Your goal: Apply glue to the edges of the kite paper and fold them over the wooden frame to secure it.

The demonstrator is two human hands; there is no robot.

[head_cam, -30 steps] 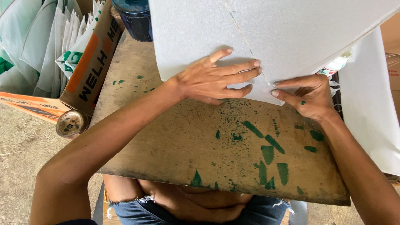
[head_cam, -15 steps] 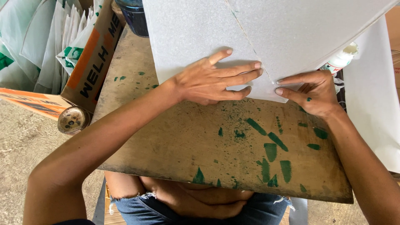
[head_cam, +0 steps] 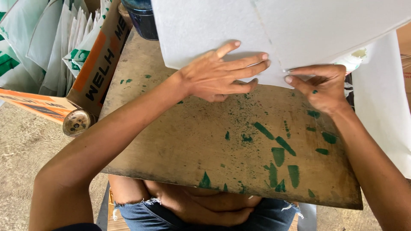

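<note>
A large white paper sheet [head_cam: 205,30] lies across the far part of a brown wooden board [head_cam: 205,145] spotted with green paint. My left hand [head_cam: 222,72] presses flat on the sheet's near edge, fingers spread and pointing right. My right hand [head_cam: 321,87] pinches the lower edge of the sheet where a second white layer [head_cam: 334,30] overlaps it. The board rests over my knees, with my denim shorts [head_cam: 141,214] showing below it.
A dark blue pot [head_cam: 141,17] stands at the board's far left corner. An orange-and-brown cardboard box [head_cam: 98,64] at left holds several white folded bags with green print [head_cam: 55,47]. A round metal lid [head_cam: 76,123] lies beside it. More white sheets [head_cam: 385,107] hang at right. Concrete floor [head_cam: 25,171] lies below.
Both hands and the sheet have shifted slightly away from me on the board. The grip of each hand looks the same.
</note>
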